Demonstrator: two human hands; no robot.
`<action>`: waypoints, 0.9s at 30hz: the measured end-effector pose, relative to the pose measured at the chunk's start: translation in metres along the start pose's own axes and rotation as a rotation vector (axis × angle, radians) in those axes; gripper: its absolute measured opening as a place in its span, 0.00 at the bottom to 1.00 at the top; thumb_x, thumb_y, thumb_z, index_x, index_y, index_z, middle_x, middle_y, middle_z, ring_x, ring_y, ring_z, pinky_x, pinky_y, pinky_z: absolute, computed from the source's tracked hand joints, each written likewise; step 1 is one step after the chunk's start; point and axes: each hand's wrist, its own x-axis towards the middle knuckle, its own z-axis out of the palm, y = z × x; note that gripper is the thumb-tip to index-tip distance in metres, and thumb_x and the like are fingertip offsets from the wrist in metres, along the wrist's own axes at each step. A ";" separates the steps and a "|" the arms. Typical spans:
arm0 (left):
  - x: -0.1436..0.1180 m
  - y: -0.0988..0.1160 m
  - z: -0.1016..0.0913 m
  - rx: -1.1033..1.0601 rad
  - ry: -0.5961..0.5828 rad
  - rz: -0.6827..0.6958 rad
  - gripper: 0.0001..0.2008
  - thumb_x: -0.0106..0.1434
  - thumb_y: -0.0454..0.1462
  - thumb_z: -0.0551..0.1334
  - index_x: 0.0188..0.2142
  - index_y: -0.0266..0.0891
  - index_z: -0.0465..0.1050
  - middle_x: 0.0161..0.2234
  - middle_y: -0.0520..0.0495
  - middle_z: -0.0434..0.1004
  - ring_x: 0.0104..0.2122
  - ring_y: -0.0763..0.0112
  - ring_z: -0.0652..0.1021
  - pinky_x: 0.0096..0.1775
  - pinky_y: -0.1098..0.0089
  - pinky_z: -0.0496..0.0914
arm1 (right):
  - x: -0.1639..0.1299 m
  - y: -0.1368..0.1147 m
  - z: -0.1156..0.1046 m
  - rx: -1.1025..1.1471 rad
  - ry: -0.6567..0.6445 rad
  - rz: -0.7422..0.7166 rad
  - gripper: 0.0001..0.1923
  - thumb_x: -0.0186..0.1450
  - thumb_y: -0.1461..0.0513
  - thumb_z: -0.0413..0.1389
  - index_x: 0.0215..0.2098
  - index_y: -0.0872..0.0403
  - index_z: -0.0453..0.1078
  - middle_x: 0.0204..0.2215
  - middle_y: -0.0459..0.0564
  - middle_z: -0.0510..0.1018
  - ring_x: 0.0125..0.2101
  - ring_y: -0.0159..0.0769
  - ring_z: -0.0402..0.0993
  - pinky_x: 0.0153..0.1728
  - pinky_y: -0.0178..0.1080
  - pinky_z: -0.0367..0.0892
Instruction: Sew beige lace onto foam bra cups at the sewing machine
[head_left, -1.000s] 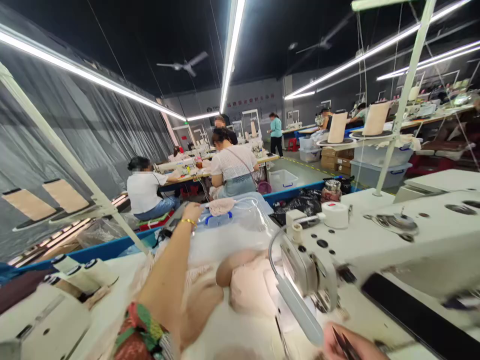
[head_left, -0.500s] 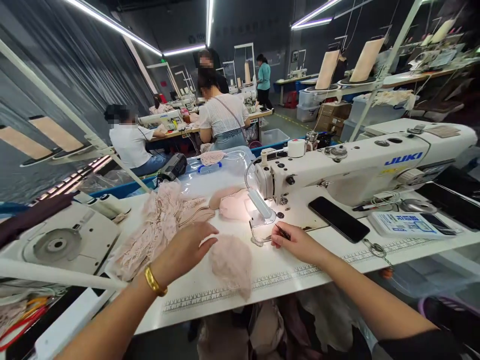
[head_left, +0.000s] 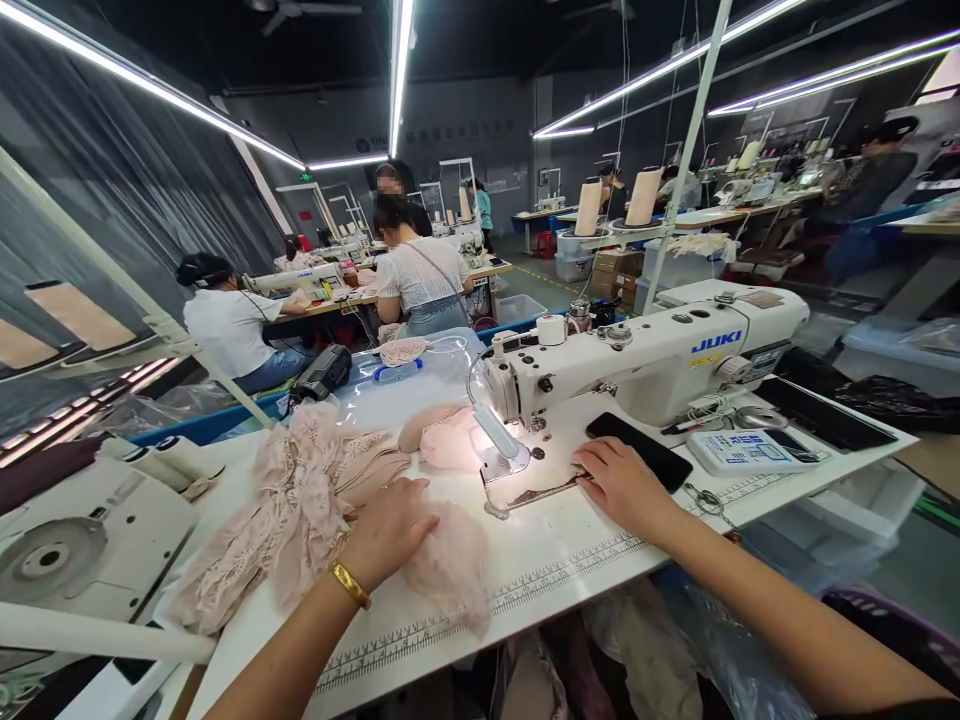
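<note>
My left hand (head_left: pixel 391 522), with a gold bangle on its wrist, hovers at or touches the left edge of a sheer pale-pink fabric piece (head_left: pixel 454 570). Its thumb and fingers are apart, and I cannot tell whether they press the cloth. Palm down, my right hand (head_left: pixel 619 485) lies on the sewing machine's bed beside a black phone (head_left: pixel 660 455), fingers stretched out. A small dark tip shows by its fingertips; its kind is unclear. Pink cup-shaped pieces (head_left: pixel 450 438) lie by the lit needle area of the white sewing machine (head_left: pixel 637 350).
A heap of pink lace fabric (head_left: pixel 292 500) covers the table's left side. A white boxed device (head_left: pixel 750 450) and a key ring (head_left: pixel 709 500) lie at right. A clear plastic bin (head_left: pixel 360 385) stands behind. Thread cones (head_left: pixel 643 197) rise on a stand. Other people sit at machines beyond.
My right hand has moved right toward the phone, and its pinch on a thin dark tool has loosened into stretched fingers. My left hand has come nearer the sheer fabric. The view has shifted.
</note>
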 end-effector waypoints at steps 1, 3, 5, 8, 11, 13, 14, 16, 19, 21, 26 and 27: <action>0.000 -0.001 0.001 -0.014 -0.014 -0.035 0.12 0.55 0.41 0.67 0.39 0.42 0.76 0.35 0.42 0.80 0.38 0.49 0.78 0.44 0.55 0.69 | -0.001 0.000 0.000 -0.004 -0.005 -0.008 0.11 0.69 0.64 0.55 0.50 0.54 0.74 0.49 0.60 0.78 0.52 0.57 0.68 0.49 0.54 0.66; -0.001 0.000 0.002 -0.061 -0.049 -0.084 0.06 0.55 0.41 0.66 0.31 0.43 0.73 0.26 0.49 0.74 0.29 0.58 0.74 0.36 0.62 0.66 | 0.000 -0.008 -0.001 0.045 -0.023 -0.019 0.11 0.70 0.64 0.54 0.49 0.54 0.74 0.49 0.60 0.79 0.51 0.56 0.69 0.49 0.55 0.66; -0.001 0.006 0.002 -0.132 -0.080 -0.098 0.07 0.56 0.41 0.64 0.26 0.43 0.70 0.24 0.51 0.71 0.28 0.61 0.72 0.33 0.65 0.63 | 0.005 -0.022 -0.003 0.183 -0.038 -0.046 0.11 0.70 0.64 0.54 0.49 0.54 0.74 0.48 0.59 0.79 0.50 0.54 0.70 0.50 0.55 0.67; -0.001 0.021 -0.001 -0.257 -0.125 -0.094 0.08 0.59 0.42 0.63 0.27 0.42 0.71 0.29 0.50 0.73 0.32 0.61 0.72 0.34 0.67 0.63 | 0.017 -0.052 -0.008 0.502 -0.094 -0.105 0.10 0.72 0.61 0.55 0.51 0.53 0.72 0.48 0.57 0.79 0.50 0.50 0.70 0.52 0.52 0.68; 0.000 0.037 -0.003 -0.386 -0.197 -0.075 0.10 0.62 0.45 0.63 0.29 0.42 0.72 0.30 0.50 0.73 0.33 0.63 0.72 0.34 0.68 0.63 | 0.032 -0.085 -0.009 0.742 -0.161 -0.097 0.15 0.71 0.56 0.58 0.54 0.51 0.71 0.52 0.56 0.78 0.53 0.50 0.70 0.54 0.52 0.67; 0.001 0.044 -0.003 -0.473 -0.240 -0.062 0.12 0.63 0.47 0.63 0.31 0.41 0.73 0.29 0.51 0.72 0.32 0.64 0.71 0.33 0.68 0.63 | 0.042 -0.104 -0.006 0.848 -0.179 -0.075 0.17 0.68 0.56 0.62 0.54 0.51 0.71 0.51 0.55 0.78 0.52 0.48 0.72 0.52 0.48 0.68; 0.001 0.047 -0.003 -0.516 -0.257 -0.060 0.14 0.64 0.48 0.63 0.31 0.41 0.73 0.29 0.51 0.71 0.31 0.65 0.70 0.33 0.69 0.63 | 0.045 -0.111 -0.003 0.893 -0.191 -0.053 0.14 0.68 0.57 0.62 0.51 0.51 0.72 0.46 0.52 0.79 0.47 0.45 0.74 0.47 0.45 0.69; 0.001 0.047 -0.003 -0.603 -0.281 -0.071 0.15 0.63 0.51 0.64 0.34 0.41 0.74 0.29 0.51 0.71 0.31 0.66 0.70 0.32 0.70 0.63 | 0.050 -0.118 0.002 0.985 -0.216 0.012 0.06 0.69 0.58 0.59 0.42 0.51 0.73 0.35 0.47 0.77 0.37 0.38 0.73 0.38 0.39 0.67; -0.004 0.042 0.000 -0.733 -0.295 -0.125 0.19 0.57 0.53 0.70 0.36 0.40 0.75 0.31 0.50 0.73 0.32 0.66 0.72 0.34 0.69 0.66 | 0.050 -0.115 0.007 1.100 -0.201 0.130 0.09 0.71 0.58 0.55 0.34 0.51 0.69 0.27 0.42 0.70 0.29 0.34 0.66 0.32 0.36 0.61; -0.009 0.037 0.003 -0.804 -0.260 -0.176 0.22 0.54 0.54 0.71 0.35 0.39 0.74 0.31 0.49 0.73 0.32 0.66 0.72 0.35 0.69 0.67 | 0.047 -0.109 0.009 1.115 -0.172 0.190 0.11 0.72 0.56 0.54 0.33 0.51 0.68 0.26 0.41 0.68 0.29 0.34 0.65 0.31 0.36 0.59; -0.019 0.036 0.018 -0.888 -0.066 -0.249 0.23 0.56 0.57 0.69 0.36 0.41 0.73 0.32 0.51 0.71 0.33 0.68 0.70 0.36 0.70 0.66 | 0.038 -0.106 0.012 1.119 -0.162 0.229 0.11 0.71 0.53 0.55 0.35 0.51 0.73 0.24 0.42 0.67 0.28 0.35 0.65 0.31 0.36 0.59; -0.020 0.038 0.021 -0.887 -0.040 -0.253 0.22 0.56 0.56 0.69 0.35 0.41 0.72 0.30 0.52 0.69 0.31 0.69 0.69 0.34 0.71 0.64 | 0.036 -0.108 0.011 1.120 -0.127 0.217 0.11 0.70 0.53 0.56 0.35 0.51 0.74 0.26 0.43 0.69 0.30 0.36 0.67 0.32 0.37 0.61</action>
